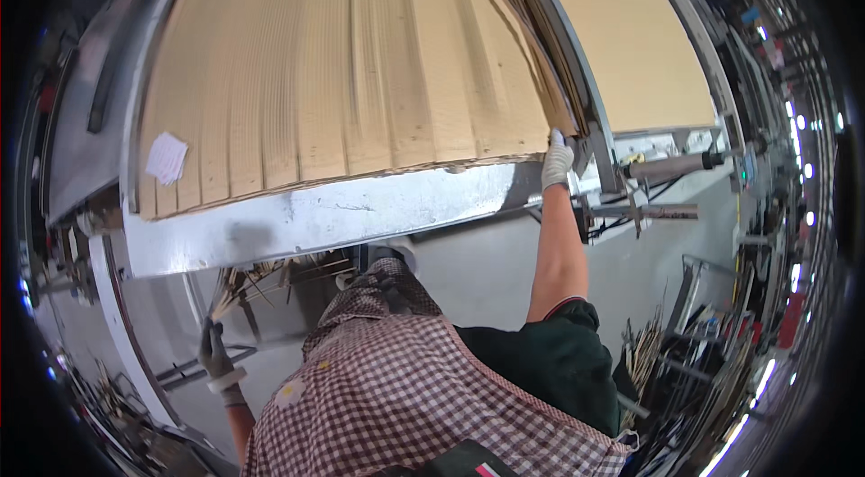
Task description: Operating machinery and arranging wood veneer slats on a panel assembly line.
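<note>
Corrugated cardboard sheets (306,72), tan with long creases, lie on a metal table (360,220). My right hand (558,163), in a pale glove, is closed at their near right corner. Its fingers grip the end of a narrow cardboard strip (560,114), which runs away along the sheets' right edge. My left hand (216,358), in a darker glove with a white band at the wrist, is low at the left below the table's front edge. Its fingers are together, by the ends of thin tan strips (232,290); whether it holds them is unclear.
A white paper slip (167,158) lies on the sheets' left corner. A metal rail (577,54) separates them from another cardboard sheet (640,36). A roller (671,167) and brackets project at the right. Scrap strips (641,351) and metal frames stand on the right floor.
</note>
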`<state>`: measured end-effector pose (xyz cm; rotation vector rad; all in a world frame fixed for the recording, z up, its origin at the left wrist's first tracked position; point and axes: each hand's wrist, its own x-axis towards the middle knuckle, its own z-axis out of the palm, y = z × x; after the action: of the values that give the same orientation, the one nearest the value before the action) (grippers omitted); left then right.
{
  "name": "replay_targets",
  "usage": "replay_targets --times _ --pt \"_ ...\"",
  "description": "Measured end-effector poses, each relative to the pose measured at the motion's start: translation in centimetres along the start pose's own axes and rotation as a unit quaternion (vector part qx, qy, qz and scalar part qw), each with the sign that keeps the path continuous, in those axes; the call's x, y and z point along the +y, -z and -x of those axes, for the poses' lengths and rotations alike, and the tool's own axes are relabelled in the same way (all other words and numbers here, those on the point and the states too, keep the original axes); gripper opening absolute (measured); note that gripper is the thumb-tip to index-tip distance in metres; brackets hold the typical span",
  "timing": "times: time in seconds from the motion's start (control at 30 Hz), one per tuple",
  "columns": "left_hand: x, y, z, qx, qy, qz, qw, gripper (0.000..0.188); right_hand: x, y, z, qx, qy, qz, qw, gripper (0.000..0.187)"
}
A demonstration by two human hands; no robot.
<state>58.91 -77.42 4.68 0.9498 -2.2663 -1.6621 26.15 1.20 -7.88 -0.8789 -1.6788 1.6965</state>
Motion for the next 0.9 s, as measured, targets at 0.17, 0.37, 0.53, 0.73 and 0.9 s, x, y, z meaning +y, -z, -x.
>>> replay_targets --times 0.17,0.37,0.53,0.73,0.9 --pt "17.9 -16.9 -4.7 -0.18 -0.415 -0.302 0.839 0.033 -7.1 -3.0 14.5 -0.059 -0.035 0.115 0.991 0.029" --pt "26.9 -38.7 -3.5 -0.383 -0.54 -0.331 0.672 0.067 -8.4 -3.1 23.9 -0.047 -0.032 0.141 0.988 0.039" --pt "24.2 -47.8 -2.3 -0.46 -0.593 -0.364 0.552 0.076 -12.3 -4.0 21.4 -0.009 0.159 0.248 0.956 0.037" --pt "23.2 -49.6 -3.3 -0.484 -0.594 -0.44 0.468 0.077 -10.1 -1.9 21.3 -0.038 -0.055 0.029 0.997 0.028" --pt "24.0 -50.0 -2.9 -0.498 -0.581 -0.433 0.477 0.073 -11.7 -2.4 21.3 -0.069 -0.083 0.21 0.972 0.024"
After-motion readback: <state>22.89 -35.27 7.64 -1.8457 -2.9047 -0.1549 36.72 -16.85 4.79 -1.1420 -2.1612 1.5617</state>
